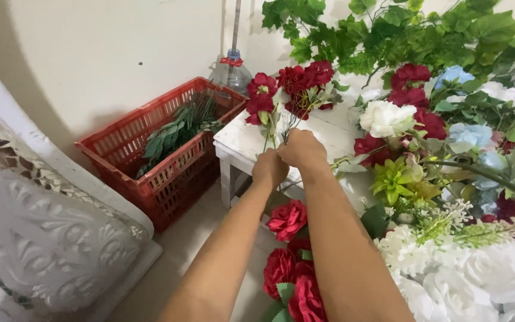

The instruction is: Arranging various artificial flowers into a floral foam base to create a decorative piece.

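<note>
Both hands are fisted side by side over the near edge of the white table (239, 143): left hand (269, 168) clamped on the thin green stems of a red flower sprig (260, 95), right hand (301, 149) clamped on the stems of a second red flower bunch (305, 77), knuckles touching or nearly so. The blooms stand upright at 12 o'clock from the hands, dark red with pale green leaves. Red crate (168, 173) of green foliage sits at 9 o'clock, loose red roses (287, 219) at 6 o'clock, a mixed white, blue and red flower pile (448, 179) at 3 o'clock.
</note>
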